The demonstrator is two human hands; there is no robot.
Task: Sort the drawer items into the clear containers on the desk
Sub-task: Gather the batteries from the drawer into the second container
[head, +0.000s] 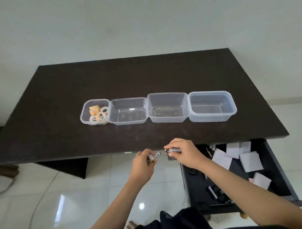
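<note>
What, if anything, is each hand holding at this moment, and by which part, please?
The left hand grips a few batteries around their bodies; the right hand pinches one battery along its body, tip showing.

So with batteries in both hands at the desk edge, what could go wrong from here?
1. The left hand grips several batteries at once, held off the desk above the floor; one could slip and fall.
2. The right hand pinches a battery close to the left-hand bundle; a handover might fumble.
3. Three clear containers are empty and unlabelled; batteries could land beside the tape rolls instead.
</note>
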